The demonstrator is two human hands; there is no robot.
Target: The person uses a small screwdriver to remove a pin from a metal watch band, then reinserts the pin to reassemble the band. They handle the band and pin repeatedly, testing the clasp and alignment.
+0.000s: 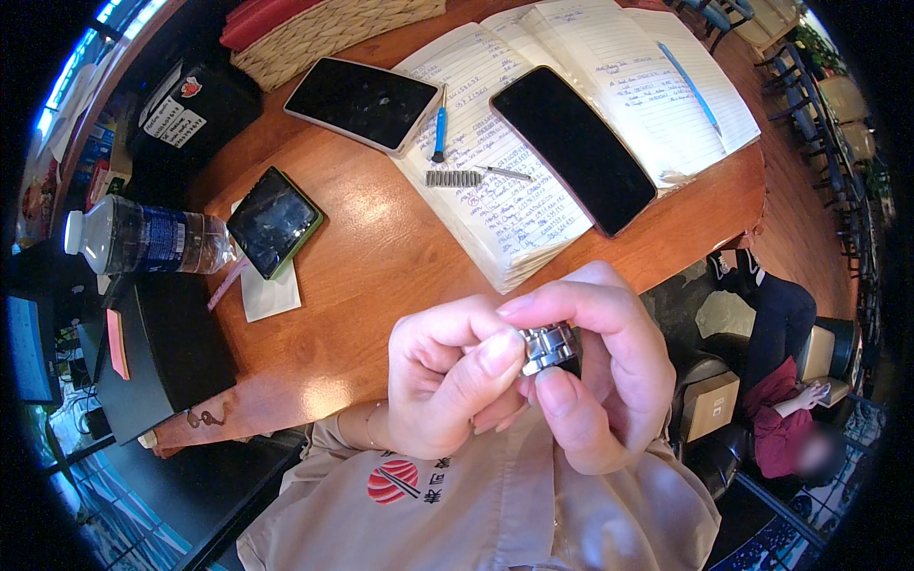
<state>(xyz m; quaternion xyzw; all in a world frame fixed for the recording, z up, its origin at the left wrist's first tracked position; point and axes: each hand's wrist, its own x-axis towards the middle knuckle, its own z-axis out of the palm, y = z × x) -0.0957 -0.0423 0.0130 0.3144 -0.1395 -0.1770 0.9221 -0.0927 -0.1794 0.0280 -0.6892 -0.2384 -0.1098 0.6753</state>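
My left hand [443,376] and my right hand [619,371] meet in front of my chest. Between their fingertips is a short, shiny piece of metal watch band [546,349], its links curving toward the right palm. The left thumb and forefinger pinch its left end, while the right thumb and forefinger press it from below and above. Beyond the hands, on an open notebook [533,238], lie another strip of metal links [454,178], a small blue screwdriver [440,133] and a thin metal tool [506,172].
Two large dark-screened phones [576,152] [362,103] lie on the wooden table [352,276], one partly over the notebook. A pen [690,86] rests on the pages. At left are a green-edged phone [275,224] and a water bottle [152,235]. A person [776,400] sits at right.
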